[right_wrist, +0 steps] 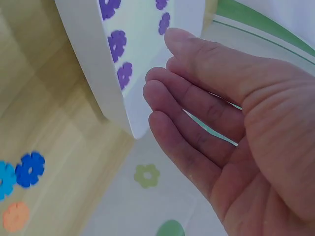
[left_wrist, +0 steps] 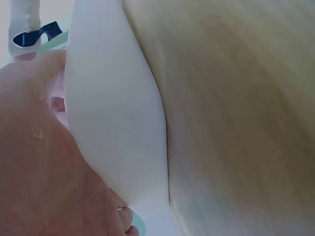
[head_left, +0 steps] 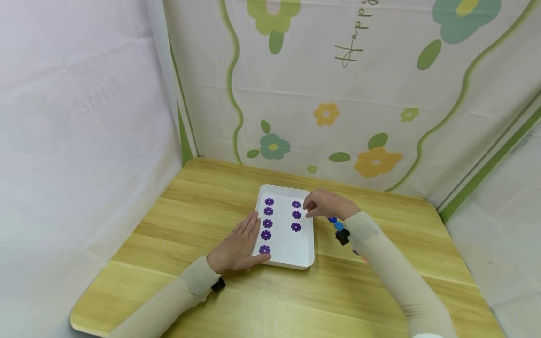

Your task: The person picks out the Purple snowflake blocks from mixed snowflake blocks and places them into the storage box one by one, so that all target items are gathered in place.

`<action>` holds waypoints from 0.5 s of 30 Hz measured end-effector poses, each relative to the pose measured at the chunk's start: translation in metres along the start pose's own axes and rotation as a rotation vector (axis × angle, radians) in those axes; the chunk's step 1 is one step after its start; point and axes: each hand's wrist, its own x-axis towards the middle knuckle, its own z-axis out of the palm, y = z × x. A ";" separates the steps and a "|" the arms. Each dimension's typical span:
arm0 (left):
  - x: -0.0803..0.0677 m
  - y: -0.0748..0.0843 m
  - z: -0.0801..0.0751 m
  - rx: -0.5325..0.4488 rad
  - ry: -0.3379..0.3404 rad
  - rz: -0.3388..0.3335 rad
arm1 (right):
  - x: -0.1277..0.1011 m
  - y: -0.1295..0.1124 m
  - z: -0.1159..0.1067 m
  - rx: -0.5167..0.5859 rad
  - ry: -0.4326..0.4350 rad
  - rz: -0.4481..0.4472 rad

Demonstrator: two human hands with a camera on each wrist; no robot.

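Note:
A white tray (head_left: 287, 249) on the table holds purple snowflake discs in two columns. Several discs (head_left: 267, 223) line its left side and three, such as this disc (head_left: 296, 227), line the right. My left hand (head_left: 236, 246) rests across the tray's left rim, fingers extended and thumb spread over the near corner. Seen by the left wrist camera, its palm (left_wrist: 44, 147) lies against the tray's outer wall (left_wrist: 115, 98). Above the right rim is my right hand (head_left: 327, 204), beside the far discs. The right wrist view shows its fingers (right_wrist: 170, 132) loosely bent, with nothing visible between them.
To the right of the tray lie loose discs on the wooden table (head_left: 181, 225): a dark blue disc (right_wrist: 30, 169), a light blue disc (right_wrist: 5, 181) and an orange disc (right_wrist: 15, 217). The right forearm partly covers them in the head view. Flower-printed curtain (head_left: 296, 94) stands behind the table.

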 end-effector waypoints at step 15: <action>-0.001 -0.002 0.001 0.007 0.004 0.002 | -0.097 0.031 -0.003 -0.020 0.079 0.029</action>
